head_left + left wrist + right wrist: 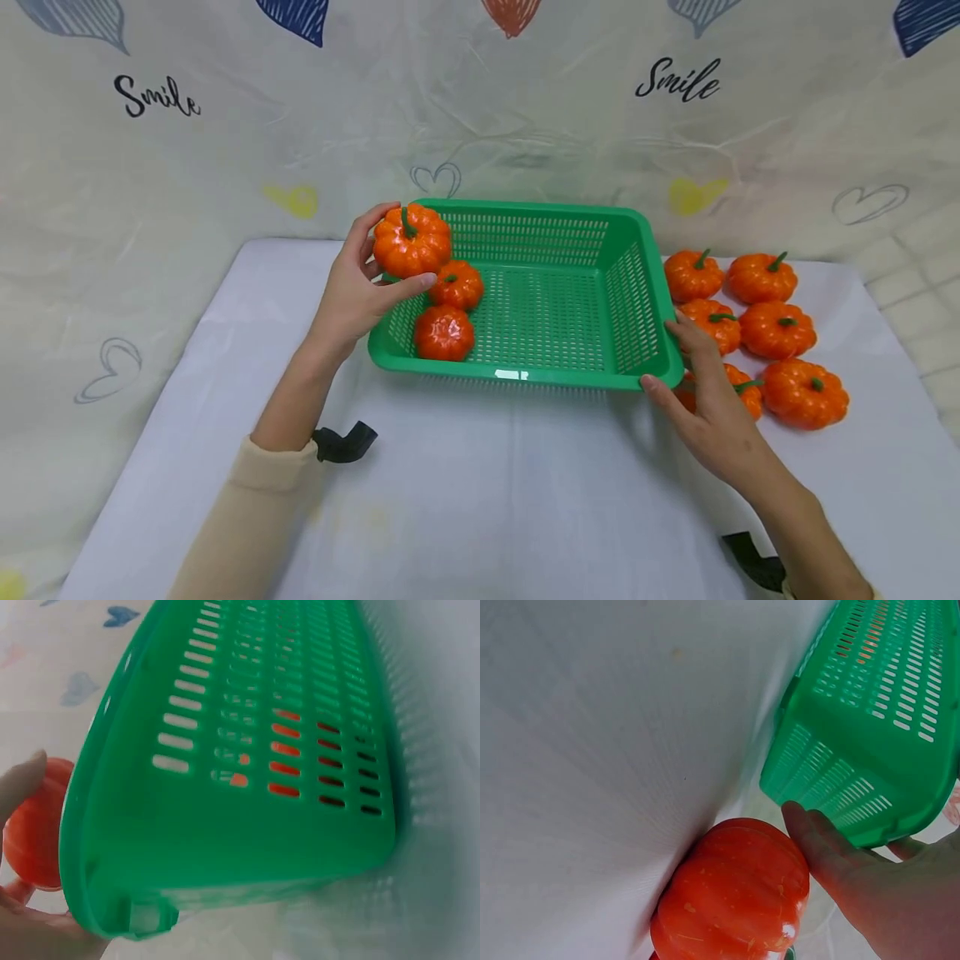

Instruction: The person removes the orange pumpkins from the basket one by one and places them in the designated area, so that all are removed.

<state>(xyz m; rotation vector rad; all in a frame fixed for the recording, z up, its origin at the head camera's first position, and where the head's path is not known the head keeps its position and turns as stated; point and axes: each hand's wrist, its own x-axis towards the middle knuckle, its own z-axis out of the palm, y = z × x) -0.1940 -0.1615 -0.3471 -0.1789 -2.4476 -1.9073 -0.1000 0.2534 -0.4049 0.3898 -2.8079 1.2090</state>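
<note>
My left hand grips a small orange pumpkin with a green stem, thumb in front and fingers behind. It is held at the left end of a green plastic basket, overlapping the rim in the head view. Two more pumpkins lie inside that end, one with its stem showing and one showing a shiny, stemless face. My right hand holds the basket's right end near the front corner. In the right wrist view its fingers lie along the outer wall, close beside a loose pumpkin.
Several orange pumpkins stand in two rows on the white-covered table, right of the basket, partly hidden by my right hand. A pale printed sheet hangs behind the table. Dark straps show by both wrists.
</note>
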